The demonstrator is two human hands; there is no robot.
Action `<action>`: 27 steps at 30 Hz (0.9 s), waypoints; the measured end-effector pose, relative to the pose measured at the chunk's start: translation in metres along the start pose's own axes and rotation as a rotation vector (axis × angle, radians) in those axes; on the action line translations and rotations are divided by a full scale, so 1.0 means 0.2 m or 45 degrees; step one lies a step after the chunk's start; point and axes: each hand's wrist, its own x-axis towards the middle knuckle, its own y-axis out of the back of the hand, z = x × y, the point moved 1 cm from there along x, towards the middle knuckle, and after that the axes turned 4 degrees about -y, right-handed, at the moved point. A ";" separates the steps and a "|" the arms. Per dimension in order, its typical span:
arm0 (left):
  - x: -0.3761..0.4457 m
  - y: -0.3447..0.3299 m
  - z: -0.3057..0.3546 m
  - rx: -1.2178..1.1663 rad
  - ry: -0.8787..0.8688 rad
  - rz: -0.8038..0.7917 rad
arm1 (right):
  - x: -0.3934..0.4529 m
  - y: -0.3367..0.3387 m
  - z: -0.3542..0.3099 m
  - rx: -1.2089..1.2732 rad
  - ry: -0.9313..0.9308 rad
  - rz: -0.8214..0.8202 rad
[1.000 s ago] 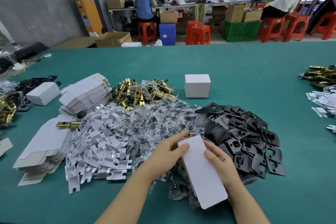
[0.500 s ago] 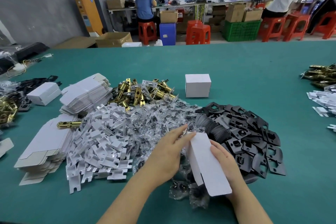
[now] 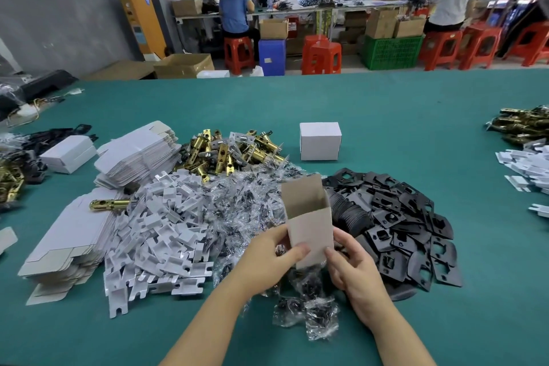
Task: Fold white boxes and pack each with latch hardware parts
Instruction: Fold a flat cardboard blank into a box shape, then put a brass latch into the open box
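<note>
Head view shows both hands holding one white box (image 3: 310,235) upright above the heap of parts. On the left hand (image 3: 267,261) the fingers (image 3: 298,250) are curled round the box's lower left side, the thumb pressing on the front face. On the right hand (image 3: 352,264) the fingers (image 3: 341,236) are curled round the lower right edge in the same way. The box is opened into a tube; its top end is open, with a brown inner flap standing up behind the opening.

Under the hands lie small clear bags of screws (image 3: 309,309), and more of them spread toward the middle of the green worktop (image 3: 386,116). Just right of the box is a heap of black plates (image 3: 410,226). Left of the box is a heap of white card inserts (image 3: 160,232), and further left are two stacks of flat unfolded boxes (image 3: 68,241); one brass latch (image 3: 110,204) lies on the near stack. Behind the bags is a heap of brass latches (image 3: 225,154). One closed white box (image 3: 320,141) stands alone behind the heaps, well apart from the hands. At the far right edge are more latches and white inserts. In the background people sit on red stools (image 3: 320,58) at another bench.
</note>
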 end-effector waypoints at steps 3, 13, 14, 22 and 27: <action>0.00 0.00 -0.01 -0.002 0.022 -0.096 | -0.01 -0.01 -0.01 -0.030 0.027 -0.018; 0.04 0.07 -0.03 -0.039 -0.019 -0.010 | -0.03 -0.03 -0.01 -0.207 0.031 0.018; 0.06 0.08 -0.03 -0.080 0.015 0.021 | -0.03 -0.03 -0.01 -0.241 0.028 0.048; 0.53 0.41 -0.09 0.051 0.166 0.661 | -0.01 -0.02 0.01 -0.314 0.005 0.140; 0.79 0.60 -0.25 0.364 0.388 0.697 | 0.00 -0.02 0.02 -0.405 0.017 0.136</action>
